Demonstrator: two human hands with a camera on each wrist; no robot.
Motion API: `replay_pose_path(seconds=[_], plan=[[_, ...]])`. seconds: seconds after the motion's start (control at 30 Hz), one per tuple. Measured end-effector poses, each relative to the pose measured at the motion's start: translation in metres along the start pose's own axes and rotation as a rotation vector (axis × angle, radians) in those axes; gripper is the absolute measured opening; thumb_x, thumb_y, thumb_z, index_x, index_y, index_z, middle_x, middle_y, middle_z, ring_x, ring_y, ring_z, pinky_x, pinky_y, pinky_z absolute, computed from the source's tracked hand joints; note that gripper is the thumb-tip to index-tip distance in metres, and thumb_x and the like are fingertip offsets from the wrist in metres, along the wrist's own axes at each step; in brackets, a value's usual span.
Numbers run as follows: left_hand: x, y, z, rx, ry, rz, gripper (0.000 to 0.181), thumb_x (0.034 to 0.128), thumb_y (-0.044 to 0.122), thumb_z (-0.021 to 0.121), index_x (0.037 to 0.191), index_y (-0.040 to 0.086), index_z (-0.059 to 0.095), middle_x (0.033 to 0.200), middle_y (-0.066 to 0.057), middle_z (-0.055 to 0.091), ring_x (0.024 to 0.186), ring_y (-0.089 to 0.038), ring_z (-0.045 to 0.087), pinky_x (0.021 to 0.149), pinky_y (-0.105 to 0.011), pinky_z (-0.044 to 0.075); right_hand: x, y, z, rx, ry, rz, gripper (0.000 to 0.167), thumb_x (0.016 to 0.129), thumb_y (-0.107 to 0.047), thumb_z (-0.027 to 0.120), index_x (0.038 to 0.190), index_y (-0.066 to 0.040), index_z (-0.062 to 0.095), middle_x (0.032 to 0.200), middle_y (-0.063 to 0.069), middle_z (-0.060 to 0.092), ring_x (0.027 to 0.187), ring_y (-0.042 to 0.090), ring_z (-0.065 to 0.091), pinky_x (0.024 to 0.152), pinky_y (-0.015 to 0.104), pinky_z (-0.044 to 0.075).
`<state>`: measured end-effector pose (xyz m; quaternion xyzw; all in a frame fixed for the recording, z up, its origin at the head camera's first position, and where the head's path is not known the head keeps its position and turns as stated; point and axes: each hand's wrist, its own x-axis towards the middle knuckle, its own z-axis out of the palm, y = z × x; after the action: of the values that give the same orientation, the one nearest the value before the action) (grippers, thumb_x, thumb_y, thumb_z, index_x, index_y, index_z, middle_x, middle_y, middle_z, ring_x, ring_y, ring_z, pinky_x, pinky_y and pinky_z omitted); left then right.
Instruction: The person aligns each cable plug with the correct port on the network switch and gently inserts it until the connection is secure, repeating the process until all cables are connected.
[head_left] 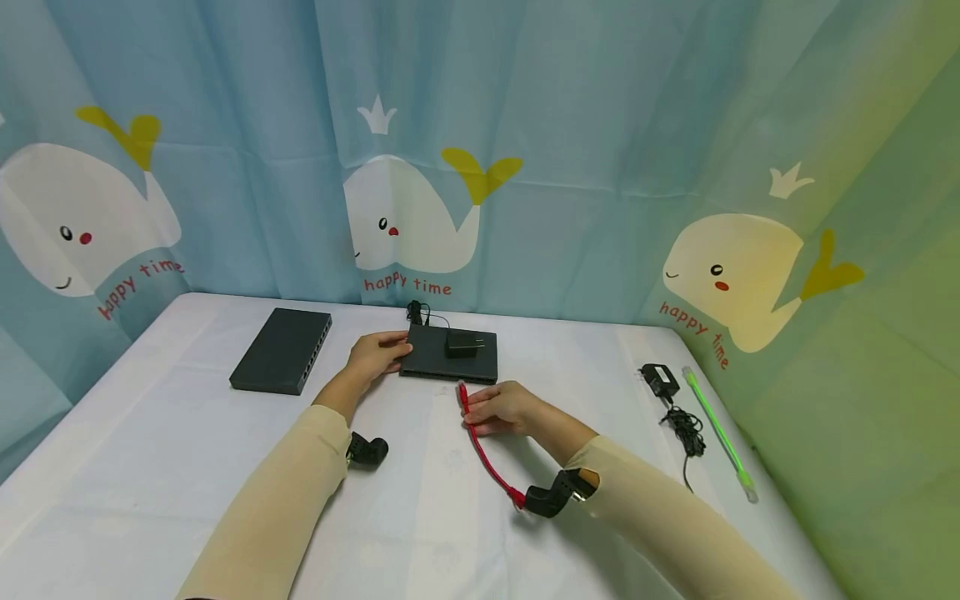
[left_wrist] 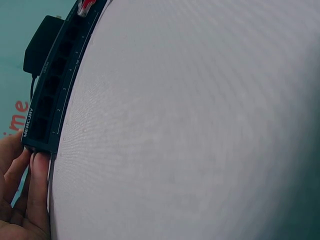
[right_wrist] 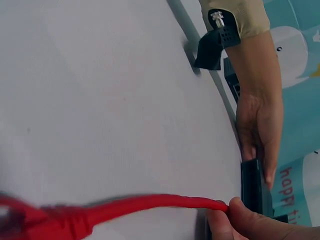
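A black network switch [head_left: 435,354] lies at the back middle of the table, its row of ports facing the front edge. My left hand [head_left: 377,353] grips its left end, thumb on top; in the left wrist view the fingers [left_wrist: 39,187] hold that end beside the first ports. A red network cable [head_left: 483,457] is pinched between thumb and fingers of my right hand [head_left: 501,408]. Its clear plug is close to the switch's front, near the right-hand ports; whether it touches cannot be told. On top of the switch sits a black power adapter [head_left: 461,344].
A second black network switch [head_left: 277,352] lies at the back left. On the right are a black adapter [head_left: 660,380] with a coiled cord [head_left: 686,430] and a green tube [head_left: 720,433]. A whale-print curtain [head_left: 570,167] hangs behind the table [head_left: 150,467].
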<state>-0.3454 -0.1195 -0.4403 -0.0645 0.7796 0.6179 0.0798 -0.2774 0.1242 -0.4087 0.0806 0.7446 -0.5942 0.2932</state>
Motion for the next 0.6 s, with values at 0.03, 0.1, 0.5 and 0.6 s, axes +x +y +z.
replay_pose_path(seconds=[0.03, 0.1, 0.5, 0.6], plan=[[0.0, 0.0, 0.0, 0.002, 0.001, 0.001, 0.047, 0.0951, 0.022, 0.068, 0.14, 0.016, 0.057, 0.14, -0.008, 0.057, 0.124, -0.023, 0.058, 0.086, -0.025, 0.058, 0.001, -0.001, 0.002, 0.004, 0.003, -0.002, 0.028, 0.088, 0.008, 0.067, 0.116, 0.009, 0.063, 0.078, 0.006, 0.071, 0.067, 0.012, 0.068, 0.057, 0.021, 0.059], [0.001, 0.0, 0.001, 0.006, 0.003, 0.004, 0.046, 0.0953, 0.022, 0.068, 0.14, 0.016, 0.057, 0.14, -0.008, 0.057, 0.123, -0.023, 0.058, 0.086, -0.025, 0.058, 0.003, -0.002, 0.006, 0.012, 0.006, -0.003, 0.028, 0.088, 0.008, 0.067, 0.116, 0.009, 0.063, 0.078, 0.007, 0.071, 0.067, 0.013, 0.069, 0.057, 0.022, 0.059], [0.001, -0.001, 0.0, 0.008, -0.004, 0.016, 0.047, 0.0964, 0.023, 0.066, 0.141, 0.015, 0.056, 0.141, -0.009, 0.055, 0.125, -0.024, 0.057, 0.088, -0.025, 0.058, 0.012, -0.009, 0.029, 0.048, -0.009, -0.028, 0.026, 0.087, 0.01, 0.067, 0.113, 0.011, 0.064, 0.075, 0.008, 0.069, 0.064, 0.013, 0.068, 0.056, 0.021, 0.059], [0.002, -0.001, 0.0, 0.011, -0.002, 0.019, 0.047, 0.0963, 0.023, 0.066, 0.141, 0.015, 0.056, 0.141, -0.009, 0.055, 0.124, -0.024, 0.057, 0.087, -0.025, 0.058, 0.013, -0.01, 0.034, 0.055, -0.014, -0.039, 0.025, 0.087, 0.011, 0.066, 0.112, 0.011, 0.064, 0.074, 0.008, 0.069, 0.065, 0.014, 0.068, 0.056, 0.021, 0.059]])
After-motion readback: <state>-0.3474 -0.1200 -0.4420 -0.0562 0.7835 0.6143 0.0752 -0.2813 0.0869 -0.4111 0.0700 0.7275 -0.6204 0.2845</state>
